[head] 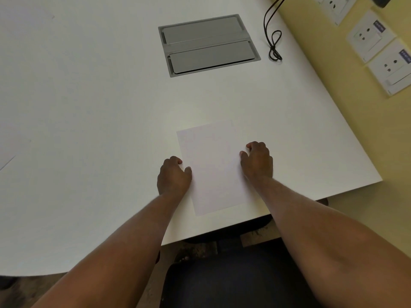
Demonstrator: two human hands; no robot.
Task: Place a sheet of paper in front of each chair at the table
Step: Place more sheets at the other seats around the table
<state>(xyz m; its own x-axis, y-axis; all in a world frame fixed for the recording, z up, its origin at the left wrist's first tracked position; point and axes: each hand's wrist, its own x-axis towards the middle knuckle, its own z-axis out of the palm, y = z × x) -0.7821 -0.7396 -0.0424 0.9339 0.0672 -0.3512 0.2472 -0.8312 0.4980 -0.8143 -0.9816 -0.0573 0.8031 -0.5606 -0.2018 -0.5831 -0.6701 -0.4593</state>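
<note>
A white sheet of paper (213, 167) lies flat on the white table (89, 107), close to the front edge. A dark chair seat (222, 276) shows just below that edge. My left hand (173, 176) sits at the sheet's left edge, fingers curled and thumb on the paper. My right hand (258, 161) grips the right edge the same way. The faint edge of another sheet (7, 162) shows at the far left of the table.
A grey cable hatch (209, 45) with two closed lids is set into the table behind the sheet. A looped black cable (274, 45) lies at the table's right edge. Wall sockets (369, 38) line the yellow wall at right.
</note>
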